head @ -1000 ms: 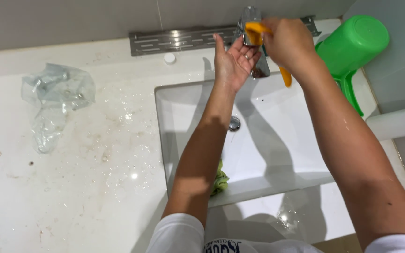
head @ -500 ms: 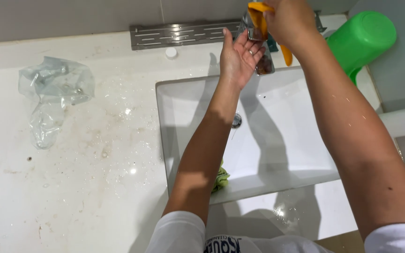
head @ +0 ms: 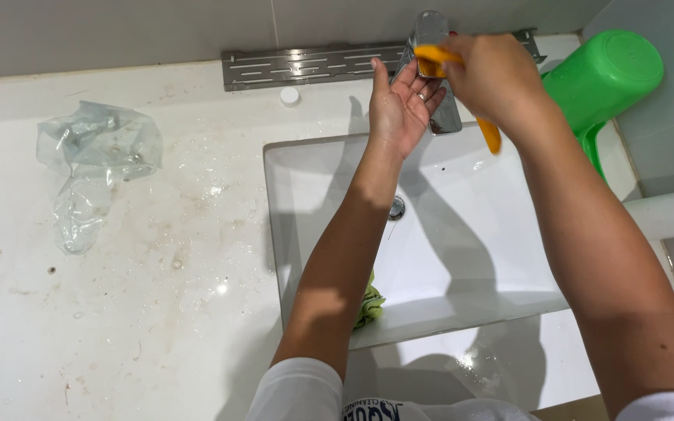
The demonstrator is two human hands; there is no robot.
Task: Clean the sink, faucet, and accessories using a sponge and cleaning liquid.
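White basin [head: 337, 234] rim beneath both hands, tap [head: 431, 47] close.

A crumpled clear plastic bag [head: 91, 168] lies on the stained white counter [head: 157, 312], green bucket [head: 598, 78] far right.

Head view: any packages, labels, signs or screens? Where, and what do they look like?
Clear plastic bag: crumpled and see-through, lying on the white counter left of the sink.
Printed patch: dark lettering on the person's white shirt, at the bottom edge of the picture, partly cut off.
No signs or screens in view.
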